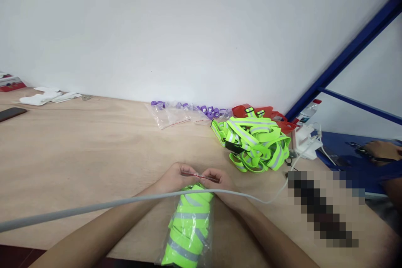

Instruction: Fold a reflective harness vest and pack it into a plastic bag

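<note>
A clear plastic bag [191, 226] with folded neon-yellow and silver reflective straps inside lies at the table's front edge. Its top, with a red line along it, is pinched between my left hand [176, 177] and my right hand [220, 180]. Both hands are closed on the bag's opening edge, thumbs close together. To the right, a loose heap of the same reflective straps [257, 142] lies on the table, beyond my right hand. A grey-white cable [125, 201] crosses in front of my forearms and the bag.
Clear zip bags [176, 115] and purple rolls [210, 112] lie by the wall, beside a red bag [270, 113]. A white power strip [306, 142] and a bottle [309, 111] are at right. Another person's hand [383, 150] is over a blue surface. White papers [47, 97] lie far left.
</note>
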`<action>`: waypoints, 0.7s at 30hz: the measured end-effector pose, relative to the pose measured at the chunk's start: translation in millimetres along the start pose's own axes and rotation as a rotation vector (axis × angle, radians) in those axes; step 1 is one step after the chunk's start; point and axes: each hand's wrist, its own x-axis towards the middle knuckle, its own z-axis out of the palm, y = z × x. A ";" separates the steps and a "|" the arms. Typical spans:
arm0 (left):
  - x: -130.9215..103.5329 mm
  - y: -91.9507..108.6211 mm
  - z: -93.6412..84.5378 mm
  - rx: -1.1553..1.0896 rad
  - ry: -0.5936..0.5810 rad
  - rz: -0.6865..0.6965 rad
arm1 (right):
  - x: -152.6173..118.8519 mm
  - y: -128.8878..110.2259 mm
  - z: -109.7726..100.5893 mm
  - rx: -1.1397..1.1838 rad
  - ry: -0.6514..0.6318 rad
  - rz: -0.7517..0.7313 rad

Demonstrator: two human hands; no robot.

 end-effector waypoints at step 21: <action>-4.6 4.2 1.2 0.090 -0.017 0.062 | -1.2 4.3 -0.7 -0.011 -0.012 -0.069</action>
